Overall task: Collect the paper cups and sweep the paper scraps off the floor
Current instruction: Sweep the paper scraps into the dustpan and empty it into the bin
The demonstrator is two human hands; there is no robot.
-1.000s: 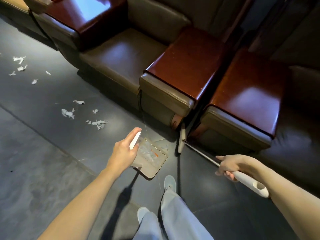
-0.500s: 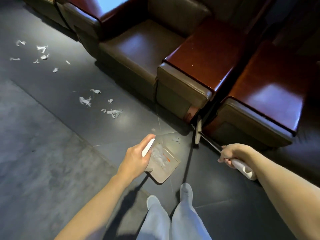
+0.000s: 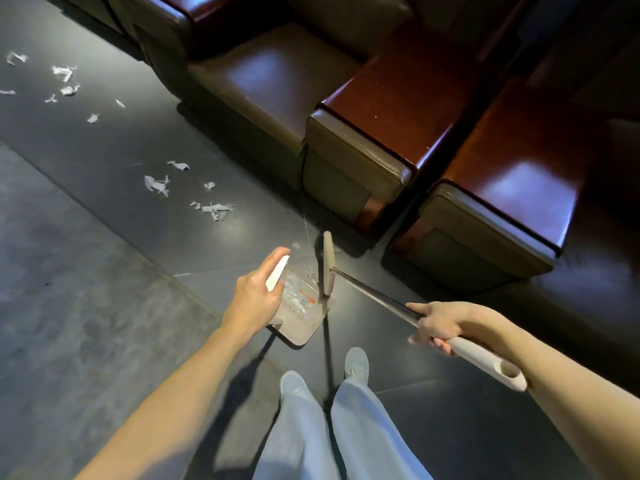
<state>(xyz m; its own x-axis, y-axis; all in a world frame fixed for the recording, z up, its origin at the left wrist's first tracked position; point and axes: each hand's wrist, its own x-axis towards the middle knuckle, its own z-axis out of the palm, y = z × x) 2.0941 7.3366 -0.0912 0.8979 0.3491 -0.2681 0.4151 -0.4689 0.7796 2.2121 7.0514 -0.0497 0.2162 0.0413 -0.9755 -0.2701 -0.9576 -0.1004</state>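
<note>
My left hand [image 3: 254, 296] grips the white handle of a brown dustpan [image 3: 300, 317] that stands on the dark floor just ahead of my feet. Crumpled white scraps lie inside the pan. In my right hand [image 3: 438, 323] is the long broom [image 3: 374, 294], gripped where the metal shaft meets its pale handle; the flat broom head [image 3: 328, 263] sits at the pan's open mouth. Torn paper scraps [image 3: 213, 207] are scattered on the floor to the left, with another cluster [image 3: 64, 76] farther off. No paper cup is in view.
A row of brown leather seats [image 3: 273, 81] with glossy red-brown armrests [image 3: 408, 98] runs along the right and back. A second armrest block [image 3: 512, 188] stands close to the broom. Dark floor [image 3: 86, 306] stretches to the left. My feet [image 3: 356, 363] stand behind the pan.
The broom head has swung left, from the gap between the armrest blocks to the dustpan's mouth. My right hand slid forward on the shaft. The view has shifted slightly.
</note>
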